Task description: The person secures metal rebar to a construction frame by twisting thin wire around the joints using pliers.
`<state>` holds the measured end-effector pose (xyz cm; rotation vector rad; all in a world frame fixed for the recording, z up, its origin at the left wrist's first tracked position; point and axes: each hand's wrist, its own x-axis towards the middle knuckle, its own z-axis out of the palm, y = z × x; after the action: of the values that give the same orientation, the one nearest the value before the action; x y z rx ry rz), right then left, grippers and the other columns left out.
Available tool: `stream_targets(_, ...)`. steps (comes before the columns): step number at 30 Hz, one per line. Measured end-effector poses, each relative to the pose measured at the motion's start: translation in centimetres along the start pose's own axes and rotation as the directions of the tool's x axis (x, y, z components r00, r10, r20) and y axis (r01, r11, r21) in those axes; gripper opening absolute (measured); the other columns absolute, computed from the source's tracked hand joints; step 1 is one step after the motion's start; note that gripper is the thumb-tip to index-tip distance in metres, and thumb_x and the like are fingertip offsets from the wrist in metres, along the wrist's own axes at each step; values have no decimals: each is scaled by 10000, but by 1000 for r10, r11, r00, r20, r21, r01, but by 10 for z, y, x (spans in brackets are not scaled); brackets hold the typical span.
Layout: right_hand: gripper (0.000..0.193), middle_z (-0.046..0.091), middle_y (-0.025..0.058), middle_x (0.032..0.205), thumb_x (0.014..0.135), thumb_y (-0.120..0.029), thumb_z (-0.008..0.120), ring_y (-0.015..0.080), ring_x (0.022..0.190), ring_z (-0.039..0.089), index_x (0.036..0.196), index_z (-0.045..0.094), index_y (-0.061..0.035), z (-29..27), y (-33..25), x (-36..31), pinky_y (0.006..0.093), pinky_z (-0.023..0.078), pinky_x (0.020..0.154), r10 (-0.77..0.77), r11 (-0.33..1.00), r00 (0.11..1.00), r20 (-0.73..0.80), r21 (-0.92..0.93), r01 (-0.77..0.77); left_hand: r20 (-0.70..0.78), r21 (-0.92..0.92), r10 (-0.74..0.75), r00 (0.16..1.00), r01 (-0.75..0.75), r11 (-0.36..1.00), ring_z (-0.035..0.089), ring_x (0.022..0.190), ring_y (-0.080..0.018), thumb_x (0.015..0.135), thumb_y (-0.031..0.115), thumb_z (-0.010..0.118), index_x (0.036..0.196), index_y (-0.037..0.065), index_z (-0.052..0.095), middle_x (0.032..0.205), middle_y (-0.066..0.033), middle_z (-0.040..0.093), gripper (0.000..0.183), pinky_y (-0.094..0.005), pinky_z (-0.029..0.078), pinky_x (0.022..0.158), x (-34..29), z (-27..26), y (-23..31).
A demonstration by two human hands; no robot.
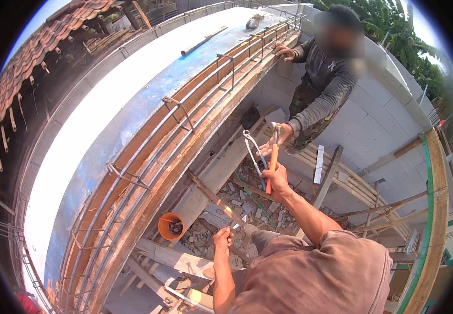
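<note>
My right hand [278,182] is closed round the handles of steel pincers [252,149] and an orange-handled hammer [274,157], both held heads-up and away from me. A co-worker in a dark grey top reaches out, and that person's open hand [284,137] is right by the hammer's head; whether it touches is hard to tell. Lower down, my left hand [223,239] is closed, its fingers pinched, with a small pale thing at the fingertips, too small to name.
A curved wooden formwork [171,175] with a steel rebar cage [184,112] runs along the left. Below lie rubble [252,201], planks [205,188] and an orange bucket [171,226]. Block walls [341,112] and a timber beam [434,209] stand at right.
</note>
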<state>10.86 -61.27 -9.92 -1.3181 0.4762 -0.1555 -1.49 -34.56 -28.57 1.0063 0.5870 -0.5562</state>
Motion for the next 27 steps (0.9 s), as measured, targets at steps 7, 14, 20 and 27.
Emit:
stream_targets(7,247,525,-1,755,729,19,684,108,609,513,897,522,-61,-34,-15,43,288,442,566,-12,957,975,-222,280,76,-168,149,-25,985,51,988,500,549,-96,976,143,643,1094,-3,700,746,-49,638,196,-239,372,439,-18,-36,15)
stream_targets(14,298,548,94,795,747,-139,710,231,700,601,913,519,19,-35,-12,78,385,485,613,-200,977,817,-541,-51,206,-280,141,56,958,-17,990,490,547,-89,991,153,645,1097,10,690,722,-39,613,184,-230,350,436,-32,-35,36)
stream_targets(20,280,563,106,894,841,-51,633,239,776,637,1065,469,-14,-9,-59,31,379,525,674,-541,822,752,-377,-427,377,-387,83,140,911,-117,990,479,536,-59,992,154,636,1090,29,697,773,-41,678,170,-217,335,428,-57,-31,40)
stream_targets(27,506,667,190,950,777,-69,677,368,875,660,1280,626,-39,141,-188,8,448,527,801,-728,383,550,408,-423,821,-542,49,220,811,-231,972,461,522,-48,970,122,659,1022,31,717,798,-49,710,121,-204,317,432,-90,-50,28)
